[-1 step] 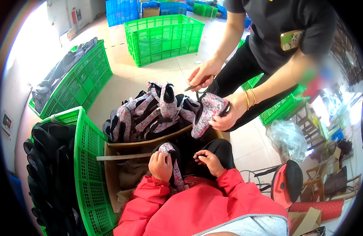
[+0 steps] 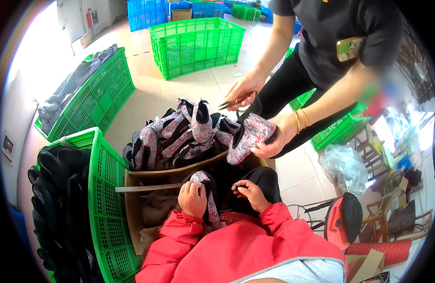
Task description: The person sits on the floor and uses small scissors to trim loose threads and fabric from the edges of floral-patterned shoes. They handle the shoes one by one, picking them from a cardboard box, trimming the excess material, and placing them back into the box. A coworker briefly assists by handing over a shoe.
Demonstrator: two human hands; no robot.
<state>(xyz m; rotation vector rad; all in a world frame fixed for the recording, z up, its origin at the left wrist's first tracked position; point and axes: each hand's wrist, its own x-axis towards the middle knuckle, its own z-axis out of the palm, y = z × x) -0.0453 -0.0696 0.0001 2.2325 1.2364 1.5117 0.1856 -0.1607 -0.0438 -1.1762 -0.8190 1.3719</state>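
Observation:
My left hand is closed on a floral fabric piece with black lining, which lies over my lap. My right hand sits to its right with thumb and fingers pinched together; a tiny dark bit shows at the fingertips, too small to name. Ahead of me, a co-worker's hand holds a floral, shoe-like piece with a black strap. The co-worker's other hand grips small scissors, their blades pointing left. A pile of similar floral pieces lies just beyond my knees.
A cardboard box with a pale stick across it stands at my left knee. Beside it is a green crate of black pieces. Other green crates stand farther off. A clear plastic bag lies right.
The co-worker has turned the floral piece slightly, and the scissors' blades have moved a little left and opened. My own hands have stayed where they were.

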